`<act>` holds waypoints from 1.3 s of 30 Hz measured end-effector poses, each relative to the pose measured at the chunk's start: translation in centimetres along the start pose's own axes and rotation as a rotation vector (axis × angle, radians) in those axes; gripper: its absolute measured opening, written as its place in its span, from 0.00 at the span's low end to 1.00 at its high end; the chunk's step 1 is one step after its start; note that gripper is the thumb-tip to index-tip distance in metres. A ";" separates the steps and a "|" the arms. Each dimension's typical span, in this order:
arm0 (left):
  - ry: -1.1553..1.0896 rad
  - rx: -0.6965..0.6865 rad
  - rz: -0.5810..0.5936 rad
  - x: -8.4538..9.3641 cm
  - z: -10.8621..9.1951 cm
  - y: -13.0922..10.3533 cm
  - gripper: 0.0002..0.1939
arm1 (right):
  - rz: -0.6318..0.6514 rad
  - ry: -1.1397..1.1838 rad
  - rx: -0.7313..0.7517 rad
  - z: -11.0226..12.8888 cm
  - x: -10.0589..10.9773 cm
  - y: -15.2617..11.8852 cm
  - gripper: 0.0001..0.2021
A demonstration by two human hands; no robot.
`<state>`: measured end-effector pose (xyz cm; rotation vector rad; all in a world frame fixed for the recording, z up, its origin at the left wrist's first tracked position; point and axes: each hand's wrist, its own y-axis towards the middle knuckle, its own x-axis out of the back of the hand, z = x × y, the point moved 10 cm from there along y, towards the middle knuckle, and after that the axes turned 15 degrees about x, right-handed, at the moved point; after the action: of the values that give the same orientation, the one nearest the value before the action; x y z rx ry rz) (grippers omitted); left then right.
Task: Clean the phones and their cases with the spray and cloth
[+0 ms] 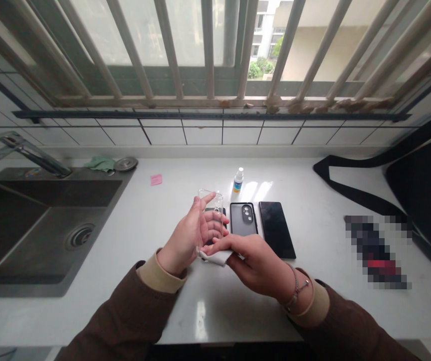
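While daylight is coming through the barred window, the head camera is looking down on a person's two hands working above a white countertop (215, 306). The left hand (185, 240) is gripping a clear, transparent plastic phone case (211, 205), holding it upright with the fingers wrapped round its left edge and the index finger lying along its side. The right hand (260, 263) is pinching a small white cloth (215, 257) and pressing it against the lower end of the case. Just beyond the hands, a dark grey phone with an oval camera block (243, 218) is lying face down on the counter, and a black phone with its dark screen up (276, 229) is lying just beside it on the right. A small white dropper bottle with a blue and yellow label (238, 180) is standing upright behind them. A stainless steel sink (31, 225) is sitting at the left, with a pink sticky note (156, 179) lying near its corner.
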<state>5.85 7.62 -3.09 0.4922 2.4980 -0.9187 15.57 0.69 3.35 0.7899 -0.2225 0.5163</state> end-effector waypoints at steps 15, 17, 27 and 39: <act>0.222 0.164 0.310 -3.0 3.7 -0.5 0.38 | -0.165 -0.577 0.050 -1.0 3.4 -0.7 0.20; 0.195 0.134 0.244 -2.2 3.4 -0.2 0.36 | -0.092 -0.546 0.097 -1.0 2.2 -0.5 0.20; 0.012 0.043 0.053 0.6 0.8 0.6 0.31 | 0.035 -0.242 0.166 1.3 0.0 0.2 0.16; 0.135 0.124 0.179 -1.6 1.8 -0.2 0.35 | -0.491 -0.385 -0.243 -2.4 8.4 -2.3 0.11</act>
<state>7.60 5.99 -3.42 0.8300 2.4750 -1.0024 23.92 4.06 3.40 0.6693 -0.4237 -0.1299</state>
